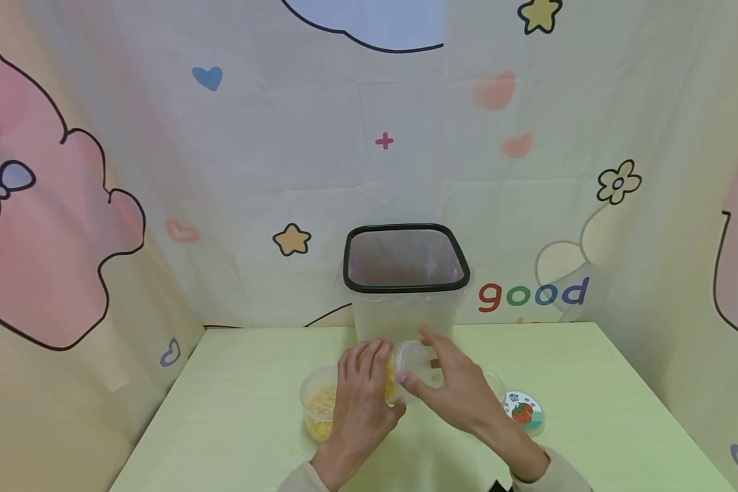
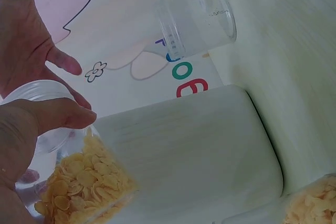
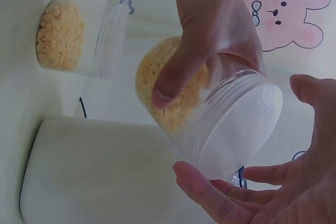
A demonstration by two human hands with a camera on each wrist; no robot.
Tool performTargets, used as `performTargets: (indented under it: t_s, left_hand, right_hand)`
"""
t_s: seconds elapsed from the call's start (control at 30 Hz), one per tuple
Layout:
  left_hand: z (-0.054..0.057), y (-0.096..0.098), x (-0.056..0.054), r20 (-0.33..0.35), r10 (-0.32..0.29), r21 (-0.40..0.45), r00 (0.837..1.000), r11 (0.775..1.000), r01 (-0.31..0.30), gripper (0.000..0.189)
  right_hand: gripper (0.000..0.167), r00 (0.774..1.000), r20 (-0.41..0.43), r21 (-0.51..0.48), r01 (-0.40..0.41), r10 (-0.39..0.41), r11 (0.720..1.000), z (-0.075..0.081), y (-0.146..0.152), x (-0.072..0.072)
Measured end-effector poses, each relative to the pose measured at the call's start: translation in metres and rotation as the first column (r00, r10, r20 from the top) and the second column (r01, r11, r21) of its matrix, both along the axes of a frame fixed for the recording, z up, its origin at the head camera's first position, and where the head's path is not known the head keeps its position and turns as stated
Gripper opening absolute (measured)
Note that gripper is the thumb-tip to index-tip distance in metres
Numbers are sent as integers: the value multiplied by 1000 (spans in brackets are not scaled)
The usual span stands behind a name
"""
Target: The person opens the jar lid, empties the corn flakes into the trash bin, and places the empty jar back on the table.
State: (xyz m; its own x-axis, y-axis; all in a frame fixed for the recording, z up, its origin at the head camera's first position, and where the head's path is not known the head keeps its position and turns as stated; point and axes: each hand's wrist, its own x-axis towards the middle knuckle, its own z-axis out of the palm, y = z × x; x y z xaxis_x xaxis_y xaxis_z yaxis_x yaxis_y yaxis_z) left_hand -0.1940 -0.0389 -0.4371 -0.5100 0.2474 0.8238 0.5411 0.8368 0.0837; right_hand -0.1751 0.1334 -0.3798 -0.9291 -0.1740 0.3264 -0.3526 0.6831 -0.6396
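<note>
My left hand (image 1: 363,400) grips a clear plastic jar (image 1: 411,365) by its side. Yellow flakes (image 2: 86,184) fill its lower part. The jar lies tilted, its ringed top end turned toward my right hand (image 1: 461,389). Fingers spread apart, the right hand stays at that end; in the right wrist view one fingertip is right at the jar's edge and the thumb stands off from it. On the table to the left stands a second clear jar (image 3: 107,38), partly filled with similar flakes.
A pale bin (image 1: 406,311) with a black rim and a clear liner stands at the table's back edge. Behind the right hand is a clear jar (image 2: 199,24) without flakes. Beside it lies a round lid (image 1: 524,413) with a red fruit picture. A printed cloth (image 1: 252,150) hangs behind.
</note>
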Motion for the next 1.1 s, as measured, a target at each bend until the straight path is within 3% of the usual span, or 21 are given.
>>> performTargets:
  t_s: [0.3,0.47,0.6,0.77,0.87,1.1]
  left_hand:
    - [-1,1,-1,-24,4,-16,1000,1000,-4,100]
    - [-1,0,1,5,22,-28,1000,999,-22,96]
    - [0,0,2,1,26,-29,1000,999,-26,92]
    - [0,-1,2,-16,21,-27,1000,999,-21,95]
    - [1,-1,2,-16,11,-25,1000,1000,-11,98]
    - [0,-2,2,-12,1,-9,1000,1000,-2,98]
  right_hand:
    - [73,998,-56,51,16,-13,999,-1,-5,0]
    - [71,992,-101,27,-79,81,997,-3,-2,-1]
    - [70,972,-155,33,-172,175,985,-5,3,-3]
    - [71,925,-272,124,-240,266,963,-6,7,-6]
    - [73,885,-339,201,-262,318,944,-7,9,-8]
    - [85,751,-451,339,-356,482,871,-9,17,-12]
